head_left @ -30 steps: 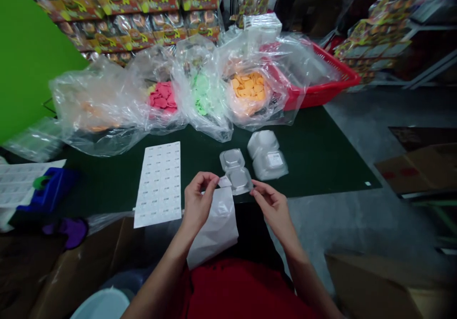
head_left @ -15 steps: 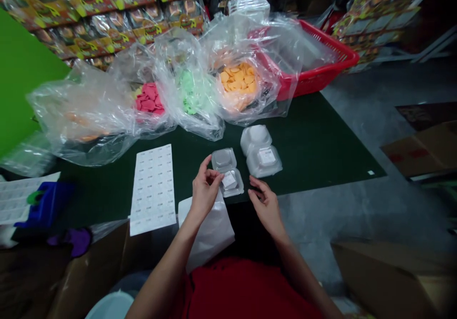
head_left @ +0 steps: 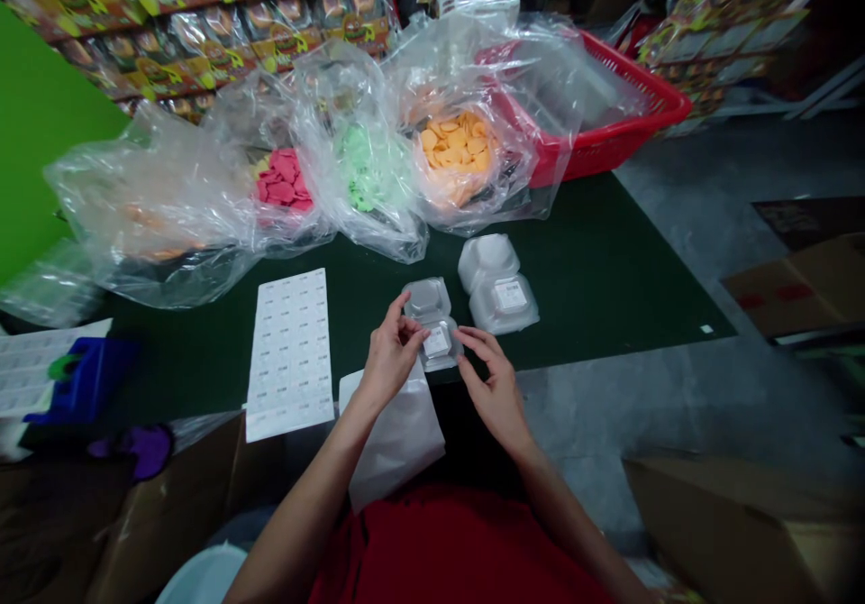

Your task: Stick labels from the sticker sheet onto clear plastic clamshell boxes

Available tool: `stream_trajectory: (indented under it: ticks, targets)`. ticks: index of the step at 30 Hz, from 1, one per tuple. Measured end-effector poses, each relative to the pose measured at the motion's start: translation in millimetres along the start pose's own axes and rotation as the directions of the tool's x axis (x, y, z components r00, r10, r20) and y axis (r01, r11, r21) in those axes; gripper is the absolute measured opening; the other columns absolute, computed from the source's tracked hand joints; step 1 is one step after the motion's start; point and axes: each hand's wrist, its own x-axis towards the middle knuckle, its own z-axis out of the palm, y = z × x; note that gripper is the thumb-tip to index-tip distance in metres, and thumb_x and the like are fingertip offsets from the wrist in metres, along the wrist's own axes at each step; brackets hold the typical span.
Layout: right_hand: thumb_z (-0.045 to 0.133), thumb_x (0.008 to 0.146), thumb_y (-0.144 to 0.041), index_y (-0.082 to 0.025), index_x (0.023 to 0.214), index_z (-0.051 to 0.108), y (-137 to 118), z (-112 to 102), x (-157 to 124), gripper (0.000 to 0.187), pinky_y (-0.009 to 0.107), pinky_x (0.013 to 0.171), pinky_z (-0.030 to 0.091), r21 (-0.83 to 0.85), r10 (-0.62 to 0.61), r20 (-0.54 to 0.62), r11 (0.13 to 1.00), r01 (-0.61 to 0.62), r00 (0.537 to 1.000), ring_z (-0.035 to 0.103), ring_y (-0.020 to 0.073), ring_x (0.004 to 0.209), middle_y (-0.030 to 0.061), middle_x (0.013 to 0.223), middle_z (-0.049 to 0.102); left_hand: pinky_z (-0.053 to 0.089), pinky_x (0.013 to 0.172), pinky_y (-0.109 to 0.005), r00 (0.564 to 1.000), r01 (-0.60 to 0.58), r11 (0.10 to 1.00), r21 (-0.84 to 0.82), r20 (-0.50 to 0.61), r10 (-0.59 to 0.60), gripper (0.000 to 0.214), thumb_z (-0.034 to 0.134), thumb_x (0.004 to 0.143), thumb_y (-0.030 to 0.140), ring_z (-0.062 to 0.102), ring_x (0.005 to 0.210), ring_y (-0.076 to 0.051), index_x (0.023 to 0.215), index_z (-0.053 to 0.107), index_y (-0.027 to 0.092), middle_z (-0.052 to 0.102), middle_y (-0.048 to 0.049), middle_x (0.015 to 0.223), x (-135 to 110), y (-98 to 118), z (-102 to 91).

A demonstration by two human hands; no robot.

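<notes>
A small clear plastic clamshell box [head_left: 432, 314] lies open near the front edge of the dark green table [head_left: 608, 270]. A white sticker label [head_left: 436, 342] sits on its nearer half. My left hand [head_left: 390, 361] is curled, its fingertips pressing on the label. My right hand [head_left: 490, 383] reaches in from the right, fingers bent and touching the box's near edge. A white backing sheet [head_left: 398, 437] hangs over the table edge under my left wrist.
A stack of clear clamshell boxes with a label [head_left: 498, 290] stands just right. A sheet of white labels [head_left: 290, 352] lies left. Plastic bags hold pink [head_left: 280, 185], green [head_left: 365, 171] and orange [head_left: 456, 144] pieces. A red basket [head_left: 608, 140] sits behind. Cardboard boxes flank me.
My left hand carried the label from the backing sheet onto the open box and now presses it down. My right hand moved in to the box's edge.
</notes>
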Motion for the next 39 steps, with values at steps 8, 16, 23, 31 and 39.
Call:
stream_trajectory:
  ticks: [8, 16, 23, 31, 39]
  targets:
    - [0.055, 0.102, -0.022, -0.032, 0.129, 0.077, 0.6, 15.4, -3.0, 0.036, 0.054, 0.121, 0.046, -0.16, -0.143, 0.045, 0.976, 0.148, 0.989, 0.055, 0.0291, 0.14, 0.0097, 0.146, 0.061, 0.049, 0.072, -0.026, 0.996, -0.085, 0.99, 0.111, 0.043, 0.08, 0.068, 0.072, 0.09, 0.022, 0.064, 0.071, -0.014, 0.155, 0.05, 0.021, 0.07, 0.0031, 0.083, -0.6, 1.3, -2.5]
    - [0.052, 0.103, -0.02, -0.032, 0.128, 0.077, 4.7, 15.1, -7.6, 0.038, 0.055, 0.12, 0.046, -0.209, -0.177, 0.038, 0.961, 0.181, 0.984, 0.054, 0.0297, 0.139, 0.0105, 0.143, 0.061, 0.052, 0.078, -0.029, 0.967, -0.198, 0.955, 0.22, -0.115, 0.227, 0.066, 0.074, 0.095, 0.034, 0.058, 0.077, -0.015, 0.156, 0.051, 0.027, 0.064, -0.0054, 0.113, -14.4, -8.9, 7.2]
    - [0.068, 0.097, -0.038, -0.028, 0.156, 0.051, 2.3, 41.5, -0.2, 0.062, 0.057, 0.119, 0.044, -0.261, -0.102, -0.055, 0.962, 0.085, 0.993, 0.05, 0.0349, 0.142, 0.016, 0.149, 0.053, 0.056, 0.087, -0.034, 0.961, -0.129, 0.971, 0.2, -0.218, 0.172, 0.035, 0.054, 0.106, 0.03, 0.065, 0.092, -0.017, 0.138, 0.061, 0.019, 0.065, -0.0102, 0.121, -25.6, -33.8, 0.0]
    - [0.074, 0.087, -0.032, -0.027, 0.168, 0.031, 10.3, 61.3, 14.4, 0.091, 0.061, 0.115, 0.045, -0.42, -0.061, -0.05, 0.907, 0.034, 0.997, 0.048, 0.0418, 0.145, 0.0195, 0.157, 0.046, 0.053, 0.108, -0.044, 0.967, -0.148, 0.977, 0.154, -0.185, 0.175, 0.033, 0.046, 0.109, 0.028, 0.066, 0.124, -0.024, 0.138, 0.06, 0.02, 0.066, -0.0137, 0.133, -62.4, -42.0, 1.3]
    - [0.066, 0.09, -0.03, -0.025, 0.159, 0.047, 10.9, 55.8, 14.8, 0.072, 0.056, 0.119, 0.046, -0.306, -0.101, -0.108, 0.95, 0.064, 0.989, 0.053, 0.0336, 0.142, 0.0155, 0.15, 0.053, 0.051, 0.111, -0.048, 0.984, -0.102, 0.969, 0.227, -0.119, 0.132, 0.034, 0.052, 0.108, 0.032, 0.064, 0.127, -0.027, 0.139, 0.061, 0.023, 0.069, -0.0127, 0.136, -59.3, -59.6, -4.5]
